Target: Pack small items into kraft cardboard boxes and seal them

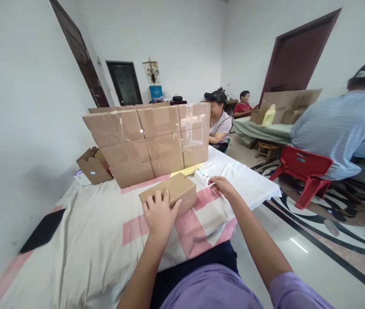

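A closed brown cardboard box (176, 189) lies on the cloth-covered table (105, 240) in front of me. My left hand (159, 213) rests on its near left end, fingers curled over the top edge. My right hand (221, 185) reaches to the right of the box, its fingers closed beside a small white tape dispenser (201, 176). I cannot make out whether it grips anything. Behind stands a stacked wall of taped cardboard boxes (152, 141).
An open folded carton (94, 165) sits at the stack's left by the wall. A dark flat object (43, 230) lies on the table's left edge. People sit at other tables behind and to the right; a red chair (303, 169) stands on the patterned floor.
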### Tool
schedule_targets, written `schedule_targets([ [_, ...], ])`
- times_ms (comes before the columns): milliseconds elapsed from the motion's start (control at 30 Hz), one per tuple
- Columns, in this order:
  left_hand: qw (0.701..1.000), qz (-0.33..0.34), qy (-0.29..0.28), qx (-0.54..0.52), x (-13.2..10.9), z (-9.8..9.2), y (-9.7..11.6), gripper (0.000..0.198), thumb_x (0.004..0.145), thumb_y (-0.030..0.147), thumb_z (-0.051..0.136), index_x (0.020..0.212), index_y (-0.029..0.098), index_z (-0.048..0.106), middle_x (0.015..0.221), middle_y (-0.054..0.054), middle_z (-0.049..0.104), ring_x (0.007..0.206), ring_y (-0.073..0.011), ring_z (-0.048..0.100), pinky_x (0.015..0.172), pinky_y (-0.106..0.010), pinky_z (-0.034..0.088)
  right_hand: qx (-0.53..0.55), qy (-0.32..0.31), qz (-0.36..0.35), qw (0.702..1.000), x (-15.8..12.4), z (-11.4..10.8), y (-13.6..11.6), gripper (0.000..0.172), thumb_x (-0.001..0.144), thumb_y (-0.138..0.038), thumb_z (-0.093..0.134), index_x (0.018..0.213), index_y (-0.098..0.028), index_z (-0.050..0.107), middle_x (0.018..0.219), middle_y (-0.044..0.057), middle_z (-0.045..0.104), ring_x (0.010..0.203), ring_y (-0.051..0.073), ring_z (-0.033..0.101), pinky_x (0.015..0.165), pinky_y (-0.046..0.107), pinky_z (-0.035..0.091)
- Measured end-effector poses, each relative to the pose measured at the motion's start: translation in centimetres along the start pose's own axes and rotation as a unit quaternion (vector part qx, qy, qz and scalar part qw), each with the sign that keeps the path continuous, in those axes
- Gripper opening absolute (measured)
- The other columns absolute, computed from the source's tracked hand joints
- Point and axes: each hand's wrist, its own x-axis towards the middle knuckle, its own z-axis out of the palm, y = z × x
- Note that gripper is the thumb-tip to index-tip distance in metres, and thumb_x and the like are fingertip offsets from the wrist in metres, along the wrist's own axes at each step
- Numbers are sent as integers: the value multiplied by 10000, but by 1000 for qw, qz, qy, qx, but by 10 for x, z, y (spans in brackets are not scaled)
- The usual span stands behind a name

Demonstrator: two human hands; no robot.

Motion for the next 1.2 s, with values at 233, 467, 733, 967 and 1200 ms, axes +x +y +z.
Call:
schedule_targets([
  [233, 996, 21, -64, -66, -18, -31, 24, 554, 990, 441, 437, 1422, 117, 559, 1413, -193, 591, 1131, -353, 541, 897, -472, 414, 3, -158, -41, 987, -36, 39, -63, 181, 820, -307, 703, 811, -128, 674, 720, 29, 674, 448, 54, 478, 404, 183, 274],
  [467, 988, 27, -94, -121, -19, -32, 32, 607, 961, 437, 510, 1452, 80, 520, 1525, -189, 503, 1152, -369, 533, 889, -498, 425, -211, -267, 3, 940, -38, 100, -100, 156, 848, -263, 647, 763, -133, 633, 597, -24, 608, 381, 39, 407, 383, 191, 214],
  [733, 986, 27, -106, -124, -16, -32, 35, 636, 975, 446, 489, 1452, 25, 497, 1486, -207, 539, 1159, -352, 516, 882, -478, 430, -370, -264, 42, 890, -13, 144, -113, 173, 813, -171, 630, 646, -127, 627, 518, -22, 573, 328, 52, 395, 349, 222, 211],
  [967, 982, 25, -92, -164, -18, -30, 30, 602, 967, 411, 511, 1449, 51, 509, 1486, -219, 533, 1152, -359, 524, 884, -508, 435, -447, -254, 49, 856, -5, 154, -117, 169, 795, -213, 666, 645, -140, 635, 521, -12, 581, 344, 60, 419, 368, 225, 211],
  [1200, 981, 18, -91, -169, -17, -29, 31, 586, 960, 395, 516, 1439, 60, 525, 1485, -209, 538, 1154, -361, 528, 887, -509, 436, -507, -231, 39, 829, 3, 159, -115, 195, 729, -224, 726, 577, -144, 634, 501, 32, 590, 382, 95, 448, 399, 237, 225],
])
